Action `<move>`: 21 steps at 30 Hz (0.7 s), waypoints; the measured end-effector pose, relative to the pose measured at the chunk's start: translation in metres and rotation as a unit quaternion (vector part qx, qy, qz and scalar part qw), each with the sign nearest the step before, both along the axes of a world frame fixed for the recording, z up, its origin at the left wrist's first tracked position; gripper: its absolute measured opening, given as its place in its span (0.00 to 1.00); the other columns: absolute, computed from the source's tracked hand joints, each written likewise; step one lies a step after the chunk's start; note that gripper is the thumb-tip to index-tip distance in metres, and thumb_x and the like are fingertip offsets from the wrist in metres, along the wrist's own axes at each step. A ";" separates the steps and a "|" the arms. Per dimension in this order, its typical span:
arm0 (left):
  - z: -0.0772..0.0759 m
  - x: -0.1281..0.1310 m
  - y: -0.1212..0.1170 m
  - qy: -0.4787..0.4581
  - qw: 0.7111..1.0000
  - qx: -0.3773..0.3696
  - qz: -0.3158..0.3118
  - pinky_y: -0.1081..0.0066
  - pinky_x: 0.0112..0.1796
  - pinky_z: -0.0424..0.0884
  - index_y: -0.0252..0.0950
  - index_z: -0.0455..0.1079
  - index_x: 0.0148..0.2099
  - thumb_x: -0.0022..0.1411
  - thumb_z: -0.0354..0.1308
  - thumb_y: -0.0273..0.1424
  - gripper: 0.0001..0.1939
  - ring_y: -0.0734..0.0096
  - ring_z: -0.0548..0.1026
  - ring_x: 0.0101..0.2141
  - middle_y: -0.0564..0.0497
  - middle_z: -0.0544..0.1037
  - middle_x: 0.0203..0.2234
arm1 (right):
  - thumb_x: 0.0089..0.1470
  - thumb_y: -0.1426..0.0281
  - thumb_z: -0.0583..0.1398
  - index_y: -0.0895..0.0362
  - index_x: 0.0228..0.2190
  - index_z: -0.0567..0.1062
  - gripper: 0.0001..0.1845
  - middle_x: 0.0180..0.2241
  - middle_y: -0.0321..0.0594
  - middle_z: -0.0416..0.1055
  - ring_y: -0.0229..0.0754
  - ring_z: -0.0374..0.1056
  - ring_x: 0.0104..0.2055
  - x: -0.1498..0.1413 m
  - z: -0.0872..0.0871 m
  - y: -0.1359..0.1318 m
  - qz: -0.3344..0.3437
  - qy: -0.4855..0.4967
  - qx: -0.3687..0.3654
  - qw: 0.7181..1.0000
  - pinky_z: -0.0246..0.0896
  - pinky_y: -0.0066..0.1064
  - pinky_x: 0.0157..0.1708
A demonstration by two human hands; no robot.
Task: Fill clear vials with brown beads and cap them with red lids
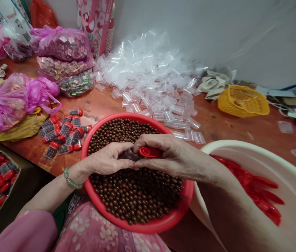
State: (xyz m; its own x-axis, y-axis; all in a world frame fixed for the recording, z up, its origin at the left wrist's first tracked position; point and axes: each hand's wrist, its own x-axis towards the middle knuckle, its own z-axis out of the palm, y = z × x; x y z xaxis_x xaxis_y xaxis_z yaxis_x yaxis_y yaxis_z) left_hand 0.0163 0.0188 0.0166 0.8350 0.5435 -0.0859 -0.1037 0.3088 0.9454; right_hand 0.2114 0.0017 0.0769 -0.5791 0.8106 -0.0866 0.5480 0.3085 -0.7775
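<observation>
Over a red basin (148, 228) heaped with shiny brown chocolate-like balls (127, 196), my two hands meet. My left hand (108, 157), wearing a green bead bracelet (70, 179), is closed round a small clear plastic container (129, 154). What lies inside the container is hard to make out. In my right hand (175, 154) is a red plastic cap (150, 152), held between thumb and fingers beside the container's mouth. Whether cap and container touch is hidden by my fingers.
Clear empty containers (153, 80) are piled at the back. Filled red-capped containers (64, 131) lie left, more in a cardboard box (8, 203). A white basin (295, 175) at right holds red caps (260, 192). Behind stand a yellow basket (242, 101) and pink bags (61, 45).
</observation>
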 end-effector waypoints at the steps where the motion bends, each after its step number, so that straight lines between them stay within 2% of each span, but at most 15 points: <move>1: -0.001 0.000 0.000 -0.001 1.000 -0.003 -0.006 0.68 0.47 0.68 0.32 0.73 0.44 0.58 0.60 0.26 0.10 0.70 0.73 0.39 0.50 0.76 0.35 | 0.56 0.64 0.62 0.59 0.32 0.73 0.10 0.29 0.37 0.70 0.37 0.64 0.31 0.000 0.000 0.000 0.009 -0.011 -0.001 1.000 0.57 0.28 0.30; 7: 0.001 0.002 0.000 0.002 1.000 -0.014 -0.013 0.71 0.44 0.69 0.32 0.74 0.39 0.57 0.61 0.24 0.06 0.74 0.72 0.35 0.52 0.76 0.32 | 0.55 0.71 0.60 0.57 0.25 0.66 0.09 0.24 0.33 0.65 0.35 0.58 0.26 -0.007 0.007 0.003 0.068 -0.084 0.013 0.994 0.50 0.27 0.27; 12: 0.001 0.001 0.000 0.012 0.999 -0.037 -0.015 0.73 0.39 0.69 0.31 0.71 0.38 0.57 0.64 0.27 0.07 0.76 0.71 0.32 0.53 0.74 0.30 | 0.56 0.74 0.57 0.56 0.24 0.64 0.10 0.22 0.33 0.64 0.34 0.59 0.25 -0.008 0.010 0.004 0.100 -0.088 0.051 0.990 0.51 0.26 0.27; 17: 0.000 -0.001 0.004 0.009 1.000 -0.013 -0.005 0.74 0.37 0.68 0.32 0.69 0.39 0.58 0.60 0.23 0.05 0.77 0.71 0.31 0.54 0.74 0.29 | 0.58 0.67 0.58 0.55 0.23 0.65 0.13 0.21 0.34 0.65 0.34 0.58 0.23 -0.002 0.006 0.000 0.048 -0.080 0.045 0.995 0.51 0.27 0.25; 21: 0.002 -0.005 0.008 0.041 0.999 -0.006 0.023 0.73 0.38 0.68 0.33 0.70 0.39 0.57 0.61 0.24 0.06 0.77 0.72 0.31 0.54 0.75 0.28 | 0.55 0.60 0.62 0.55 0.31 0.73 0.11 0.30 0.37 0.73 0.39 0.66 0.31 0.006 0.003 -0.002 -0.048 -0.022 0.009 0.999 0.59 0.29 0.31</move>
